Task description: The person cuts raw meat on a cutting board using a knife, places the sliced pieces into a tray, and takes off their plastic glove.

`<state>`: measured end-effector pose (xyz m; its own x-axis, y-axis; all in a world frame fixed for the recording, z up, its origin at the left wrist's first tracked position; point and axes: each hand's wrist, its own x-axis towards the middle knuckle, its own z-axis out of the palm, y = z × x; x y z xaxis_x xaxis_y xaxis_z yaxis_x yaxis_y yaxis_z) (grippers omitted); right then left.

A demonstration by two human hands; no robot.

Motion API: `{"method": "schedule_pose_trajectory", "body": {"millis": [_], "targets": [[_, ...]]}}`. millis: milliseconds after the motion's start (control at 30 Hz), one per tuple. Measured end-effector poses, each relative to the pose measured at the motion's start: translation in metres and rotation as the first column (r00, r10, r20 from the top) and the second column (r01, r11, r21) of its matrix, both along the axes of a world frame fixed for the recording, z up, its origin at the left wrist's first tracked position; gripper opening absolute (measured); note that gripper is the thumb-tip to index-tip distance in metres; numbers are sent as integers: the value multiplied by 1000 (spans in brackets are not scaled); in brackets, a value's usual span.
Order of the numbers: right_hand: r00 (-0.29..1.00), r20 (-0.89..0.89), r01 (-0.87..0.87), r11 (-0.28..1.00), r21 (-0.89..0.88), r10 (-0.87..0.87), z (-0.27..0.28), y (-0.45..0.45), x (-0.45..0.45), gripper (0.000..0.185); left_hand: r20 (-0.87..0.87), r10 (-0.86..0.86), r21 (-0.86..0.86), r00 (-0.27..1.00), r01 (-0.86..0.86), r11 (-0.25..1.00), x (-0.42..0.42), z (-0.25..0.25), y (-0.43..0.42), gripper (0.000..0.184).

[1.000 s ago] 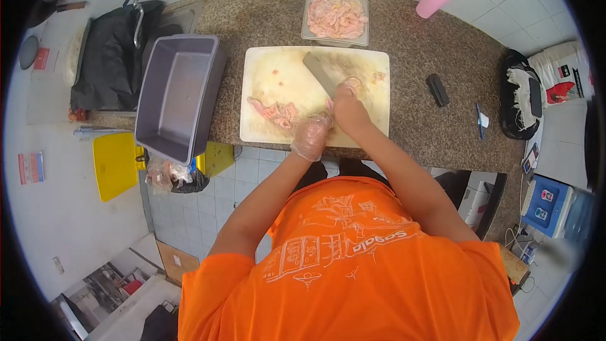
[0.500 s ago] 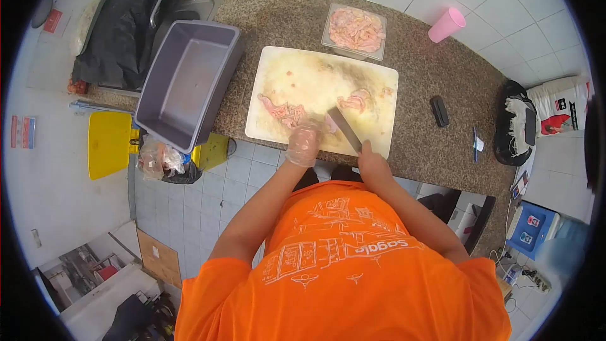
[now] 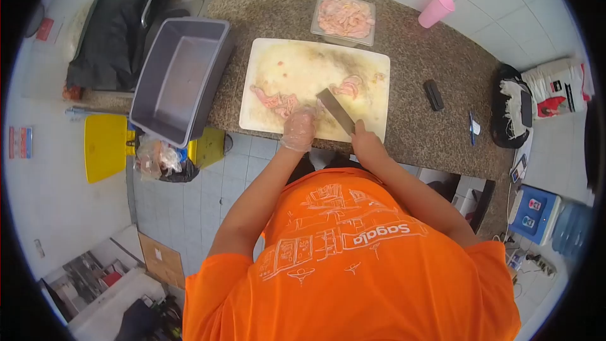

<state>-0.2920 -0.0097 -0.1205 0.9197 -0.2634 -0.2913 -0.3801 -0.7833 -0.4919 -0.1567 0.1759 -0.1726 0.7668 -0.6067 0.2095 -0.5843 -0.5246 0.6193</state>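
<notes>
My right hand is closed around the handle of a cleaver. The blade slants up and to the left over a white cutting board, its broad face showing. My left hand, in a clear plastic glove, has its fingers curled down on a piece of pale pink raw meat just left of the blade; most of that piece is hidden. Left of these fingers lies a strip of raw meat. Beyond the blade is a small pile of cut meat.
Behind the board stands a clear container filled with raw meat. A grey plastic tub is at the left, above a yellow bin. A pink cup, a black object and a black bag are to the right.
The cleaver has risen slightly and moved away from my body, its blade face more visible. My left hand stays at nearly the same spot on the board. The whole view has shifted slightly.
</notes>
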Motion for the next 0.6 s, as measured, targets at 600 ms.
{"method": "schedule_pose_trajectory", "body": {"millis": [600], "targets": [[961,52,269,962,46,-271,1,-72,-3,27,58,34,-5,998,-34,999,5,29,-31,30]]}}
